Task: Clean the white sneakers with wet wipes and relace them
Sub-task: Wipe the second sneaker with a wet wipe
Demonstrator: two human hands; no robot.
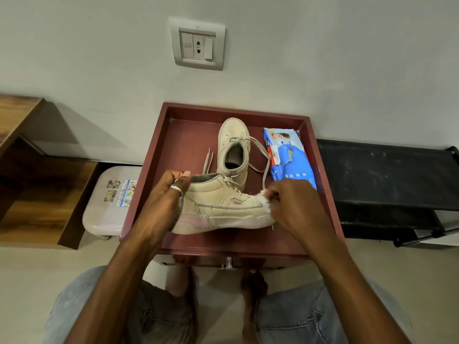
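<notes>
**A:** Where's the shoe being cleaned?

**B:** The near sneaker [223,209] is over the front of the red tray [149,175]. I can't tell whether it is resting on the tray or lifted. It lies left to right, with the heel on the left and the toe on the right.

**A:** Who's holding it?

**B:** The left hand [164,202] grips the heel collar, fingers curled over the rim. The right hand [295,207] pinches a crumpled wipe [265,198] against the toe.

**A:** Which way should the wiping go?

**B:** Likely from the toe back along the side towards the left hand. The other sneaker [234,135] stands behind with its laces loose, and the wipes pack [290,157] is to its right.
</notes>
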